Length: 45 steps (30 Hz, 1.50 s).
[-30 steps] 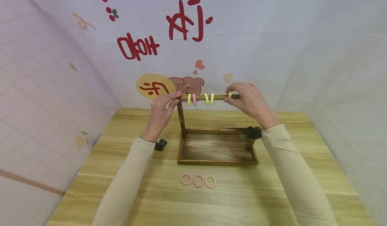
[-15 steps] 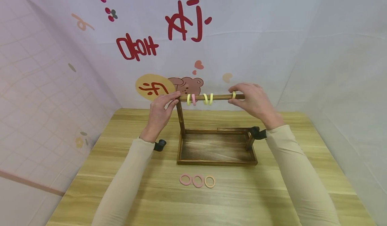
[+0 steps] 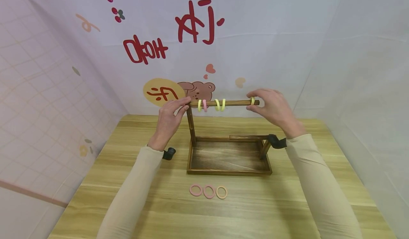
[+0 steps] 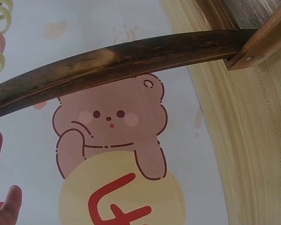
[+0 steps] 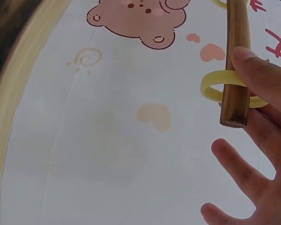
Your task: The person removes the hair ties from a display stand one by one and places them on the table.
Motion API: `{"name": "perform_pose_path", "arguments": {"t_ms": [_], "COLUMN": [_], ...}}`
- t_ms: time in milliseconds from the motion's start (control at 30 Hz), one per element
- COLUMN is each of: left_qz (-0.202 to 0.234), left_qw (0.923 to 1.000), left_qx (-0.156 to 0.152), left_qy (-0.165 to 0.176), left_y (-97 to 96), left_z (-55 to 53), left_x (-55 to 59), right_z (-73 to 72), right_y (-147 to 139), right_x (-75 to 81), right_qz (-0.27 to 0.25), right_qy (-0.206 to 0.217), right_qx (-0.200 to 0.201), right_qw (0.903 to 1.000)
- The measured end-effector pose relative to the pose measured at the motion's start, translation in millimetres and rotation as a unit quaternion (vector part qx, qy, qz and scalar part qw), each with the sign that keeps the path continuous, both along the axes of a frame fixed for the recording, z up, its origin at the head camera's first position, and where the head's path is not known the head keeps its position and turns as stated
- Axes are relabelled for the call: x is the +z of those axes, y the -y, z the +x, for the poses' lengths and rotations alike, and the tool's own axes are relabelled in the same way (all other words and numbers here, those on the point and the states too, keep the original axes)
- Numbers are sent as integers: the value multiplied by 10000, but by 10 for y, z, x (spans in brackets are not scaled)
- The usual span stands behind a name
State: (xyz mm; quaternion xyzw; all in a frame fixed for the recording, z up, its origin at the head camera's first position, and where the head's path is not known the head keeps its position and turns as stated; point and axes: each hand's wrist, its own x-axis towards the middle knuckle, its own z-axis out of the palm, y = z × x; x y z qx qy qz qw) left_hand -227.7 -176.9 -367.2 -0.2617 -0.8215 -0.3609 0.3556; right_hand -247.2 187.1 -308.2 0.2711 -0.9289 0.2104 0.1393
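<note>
A dark wooden rack (image 3: 192, 132) stands on the table, its round top bar (image 3: 236, 103) running from a left post to a free right end. My left hand (image 3: 169, 117) holds the bar's left end at the post between fingers and thumb. Near the free end, my right hand (image 3: 271, 107) pinches a yellow ring (image 5: 213, 89) that still encircles the bar. Farther left on the bar hang a yellow ring (image 3: 199, 106), a pink ring (image 3: 205, 106) and two more yellow rings close together. The left wrist view shows the rack's curved-looking post (image 4: 103, 61) and some fingertips (image 4: 11, 201).
Two pink rings (image 3: 196, 195) and an orange ring (image 3: 222, 197) lie in a row on the table (image 3: 249, 210) before the rack. The rack's tray base (image 3: 230, 172) has a short post (image 3: 265, 149) at its right. A printed cloth (image 3: 271, 54) hangs behind.
My right hand has slid the yellow ring rightward along the bar, close to its free end, which now shows. The left hand stays at the post; the other rings keep their places.
</note>
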Motion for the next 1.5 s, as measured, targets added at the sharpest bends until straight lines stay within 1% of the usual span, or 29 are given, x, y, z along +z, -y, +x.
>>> {"name": "perform_pose_path", "arguments": {"t_ms": [200, 633, 733, 900, 1200, 1333, 1500], "left_qz": [5, 33, 53, 59, 135, 133, 96], "left_qw": [10000, 10000, 10000, 10000, 9998, 9998, 9999], "left_qx": [-3, 10, -1, -24, -32, -7, 29], "left_qy": [51, 80, 57, 25, -160, -117, -17], "left_y": [-4, -9, -12, -15, -10, -1, -3], "left_z": [10, 13, 8, 0, -30, -37, -17], "left_x": [-10, -36, -34, -12, 7, -7, -9], "right_z": [8, 42, 50, 85, 274, 381, 542], "right_y": [-54, -189, -226, -300, -323, -293, -260], "right_x": [-17, -23, -22, -12, 53, 45, -5], "right_qz": [-26, -109, -220, -490, -937, -1184, -1505], "right_qy": [-38, 80, 17, -210, -508, -520, -573], "right_qx": [-42, -168, -172, -202, -361, -397, -388], "right_qw": [10000, 9998, 9996, 9984, 9937, 9908, 9862]}}
